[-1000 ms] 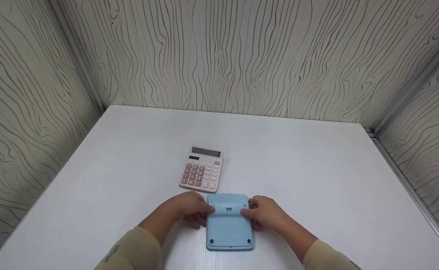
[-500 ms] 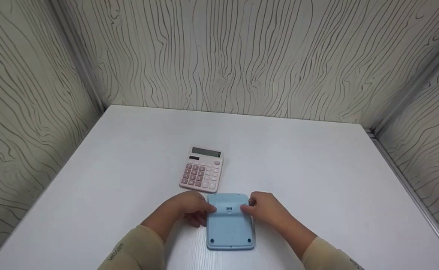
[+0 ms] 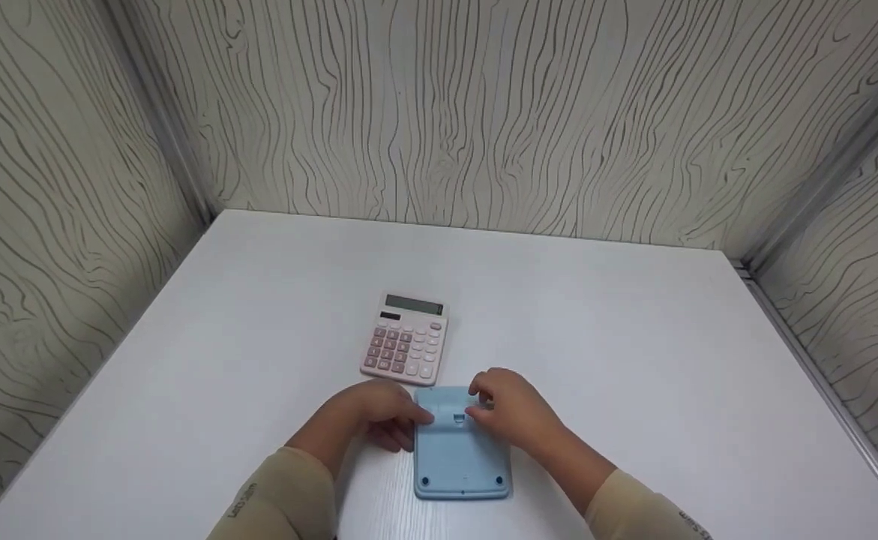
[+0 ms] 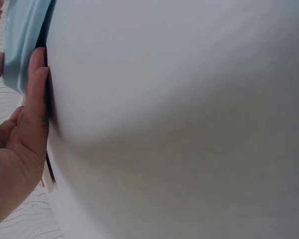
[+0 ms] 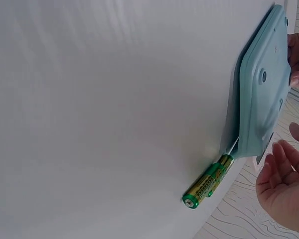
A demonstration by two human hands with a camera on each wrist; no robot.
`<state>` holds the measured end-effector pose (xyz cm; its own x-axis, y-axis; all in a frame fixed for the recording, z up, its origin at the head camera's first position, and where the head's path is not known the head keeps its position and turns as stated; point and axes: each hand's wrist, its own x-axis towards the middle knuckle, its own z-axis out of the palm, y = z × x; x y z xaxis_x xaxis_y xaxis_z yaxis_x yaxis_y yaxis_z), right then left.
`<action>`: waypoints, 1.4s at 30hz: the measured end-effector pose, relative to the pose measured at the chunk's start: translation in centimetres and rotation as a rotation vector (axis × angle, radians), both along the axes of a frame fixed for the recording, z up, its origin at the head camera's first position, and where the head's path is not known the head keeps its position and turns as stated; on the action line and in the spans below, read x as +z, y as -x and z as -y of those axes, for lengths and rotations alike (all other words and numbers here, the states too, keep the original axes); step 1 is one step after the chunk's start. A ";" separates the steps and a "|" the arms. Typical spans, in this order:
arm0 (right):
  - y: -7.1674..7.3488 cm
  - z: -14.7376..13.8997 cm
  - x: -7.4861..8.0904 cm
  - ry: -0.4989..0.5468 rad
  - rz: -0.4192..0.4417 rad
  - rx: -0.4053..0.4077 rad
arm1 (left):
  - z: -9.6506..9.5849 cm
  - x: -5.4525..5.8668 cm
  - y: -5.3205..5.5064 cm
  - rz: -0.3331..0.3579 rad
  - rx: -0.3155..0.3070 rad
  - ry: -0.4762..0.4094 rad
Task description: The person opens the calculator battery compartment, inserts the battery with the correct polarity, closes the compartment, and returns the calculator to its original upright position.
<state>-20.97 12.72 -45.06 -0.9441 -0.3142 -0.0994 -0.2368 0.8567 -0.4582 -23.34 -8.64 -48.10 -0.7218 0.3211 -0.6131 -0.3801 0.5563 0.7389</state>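
Well in from the far edge of the table (image 3: 596, 300), we gripped the face-down blue calculator (image 3: 459, 457) in our left hand (image 3: 386, 411), right hand (image 3: 517, 411) empty, fingers parted by the latch (image 3: 459, 418), seemingly starting to open it, which called for a thumb press.

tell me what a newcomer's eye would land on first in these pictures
Probably the blue device, underside up on the near part of the white table, its left edge gripped by the left hand and the right hand over its upper right part. Next, the pink calculator, keys up, just beyond it to the left. The right wrist view shows green batteries beside the device.
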 end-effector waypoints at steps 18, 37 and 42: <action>-0.5 1.5 -0.4 -0.183 -0.109 0.091 | -0.5 0.1 0.2 -0.001 0.075 -0.013; -0.2 1.3 -0.6 -0.382 -0.347 0.342 | -0.5 -0.1 0.5 -0.022 0.081 -0.007; -0.3 1.1 -1.0 -0.351 -0.413 0.374 | -0.2 -0.6 0.5 -0.018 0.079 -0.011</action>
